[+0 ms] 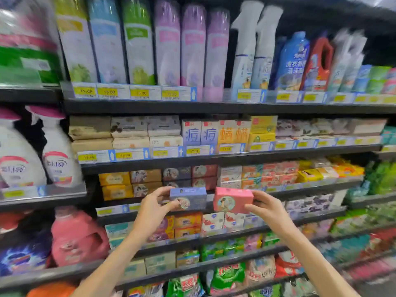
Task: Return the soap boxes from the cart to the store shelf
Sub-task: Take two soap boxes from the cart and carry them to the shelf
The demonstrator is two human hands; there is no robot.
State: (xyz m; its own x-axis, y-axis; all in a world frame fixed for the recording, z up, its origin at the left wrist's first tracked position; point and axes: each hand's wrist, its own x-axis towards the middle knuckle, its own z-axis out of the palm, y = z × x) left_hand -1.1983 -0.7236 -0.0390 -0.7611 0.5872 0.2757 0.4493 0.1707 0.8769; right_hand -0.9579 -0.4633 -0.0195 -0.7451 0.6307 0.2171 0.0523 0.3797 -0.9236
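The left hand grips a blue soap box just below the centre of the frame, fingers over its top edge and thumb pressed on the front face. To its right, the right hand pinches a pink soap box by its right end, thumb on the front and fingers behind. The two boxes are held side by side with a narrow gap between them, both raised in front of the store shelf at mid-frame, level with a row of stacked soap bars in yellow, brown, dark blue and red wrappers. Both forearms reach up from the bottom edge of the frame. Tall spray cans line the top shelf across the upper part of the frame, above yellow price tags. A pink detergent jug stands at lower left, and white spray bottles at middle left.
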